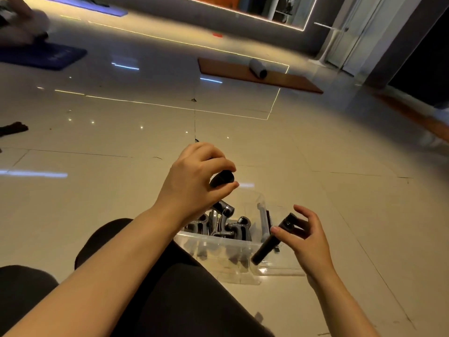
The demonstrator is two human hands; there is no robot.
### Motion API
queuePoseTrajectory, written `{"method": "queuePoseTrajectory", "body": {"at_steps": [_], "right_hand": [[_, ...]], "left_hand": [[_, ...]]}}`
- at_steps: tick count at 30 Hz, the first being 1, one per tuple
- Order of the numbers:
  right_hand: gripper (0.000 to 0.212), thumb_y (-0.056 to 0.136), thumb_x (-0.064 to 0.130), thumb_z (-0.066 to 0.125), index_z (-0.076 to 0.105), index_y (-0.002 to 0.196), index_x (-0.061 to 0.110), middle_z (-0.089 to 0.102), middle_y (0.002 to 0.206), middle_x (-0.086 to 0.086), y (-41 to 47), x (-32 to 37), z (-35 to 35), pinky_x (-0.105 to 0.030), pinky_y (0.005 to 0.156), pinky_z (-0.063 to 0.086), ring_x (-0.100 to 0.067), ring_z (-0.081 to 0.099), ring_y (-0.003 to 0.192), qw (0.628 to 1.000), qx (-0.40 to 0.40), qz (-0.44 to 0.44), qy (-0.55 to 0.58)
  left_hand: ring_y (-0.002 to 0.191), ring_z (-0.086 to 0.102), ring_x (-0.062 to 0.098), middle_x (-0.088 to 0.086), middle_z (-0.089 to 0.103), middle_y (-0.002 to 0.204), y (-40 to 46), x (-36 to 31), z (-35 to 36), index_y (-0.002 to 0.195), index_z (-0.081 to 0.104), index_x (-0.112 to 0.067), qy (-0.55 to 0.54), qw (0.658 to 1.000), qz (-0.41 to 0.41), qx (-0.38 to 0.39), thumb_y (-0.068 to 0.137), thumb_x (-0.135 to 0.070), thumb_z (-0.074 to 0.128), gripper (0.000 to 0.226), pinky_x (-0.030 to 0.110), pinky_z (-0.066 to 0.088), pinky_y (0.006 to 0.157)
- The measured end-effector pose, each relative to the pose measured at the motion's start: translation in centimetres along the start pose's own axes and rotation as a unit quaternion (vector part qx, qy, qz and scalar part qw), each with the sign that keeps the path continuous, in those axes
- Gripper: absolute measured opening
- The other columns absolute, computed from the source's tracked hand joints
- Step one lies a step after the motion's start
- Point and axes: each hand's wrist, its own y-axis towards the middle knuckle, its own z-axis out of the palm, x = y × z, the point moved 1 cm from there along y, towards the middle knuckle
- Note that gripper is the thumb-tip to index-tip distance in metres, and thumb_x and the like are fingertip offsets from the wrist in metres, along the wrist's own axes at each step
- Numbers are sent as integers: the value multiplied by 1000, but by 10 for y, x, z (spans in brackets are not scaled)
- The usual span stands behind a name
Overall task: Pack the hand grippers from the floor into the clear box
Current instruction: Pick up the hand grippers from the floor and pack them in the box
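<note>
Above clear box [226, 246], gripper-clutching hands.

A gym or exercise studio, shown by glossy tiled floor [97, 132], blue exercise mats [43, 55] laid out at the far left, an orange mat [286, 80] bearing a grey foam roller [258, 67], a large LED-edged wall mirror [267, 8]

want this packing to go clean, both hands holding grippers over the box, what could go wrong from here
1. The right hand pinches its gripper only with fingertips, tilted over the clear box rim; it could slip onto the floor.
2. The grippers in the box lie jumbled, so the one in the left hand may sit high.
</note>
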Motion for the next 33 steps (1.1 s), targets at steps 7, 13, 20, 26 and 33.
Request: {"method": "queuePoseTrajectory", "body": {"at_steps": [7,13,20,26,33], "right_hand": [[63,66,24,83,52,121,28,61,115,0,48,-10,-37,-30,84,48,-10,61,99,998,10,-3,67],[79,65,27,84,45,134,23,53,126,-1,84,-18,-37,-36,92,46,-21,56,110,997,49,4,61],[86,62,34,85,44,136,21,52,130,-1,138,-34,13,-41,99,44,-21,53,115,996,82,32,17],[82,64,37,84,44,134,20,52,123,2,167,-60,59,-31,89,41,-18,53,108,989,120,86,-11],[76,56,62,78,53,111,15,58,104,2,195,-100,111,-27,71,44,-16,58,93,967,155,163,-117]], "left_hand": [[98,58,24,-1,66,91,-2,-16,26,92,70,-20,74,994,6,83,73,-44,63,32,35,52,80],[103,59,31,5,68,93,15,-26,24,94,70,-14,107,994,-4,21,77,-46,58,39,40,51,84],[108,54,16,-6,63,97,-11,2,54,92,70,-19,10,979,-184,-86,76,-46,58,34,36,46,91],[111,51,18,-4,63,95,-10,43,87,89,72,-17,50,981,-185,-44,78,-40,62,28,14,32,98],[100,53,21,-2,63,90,-15,98,117,87,72,-17,89,972,-213,53,74,-40,64,27,12,29,88]]}}
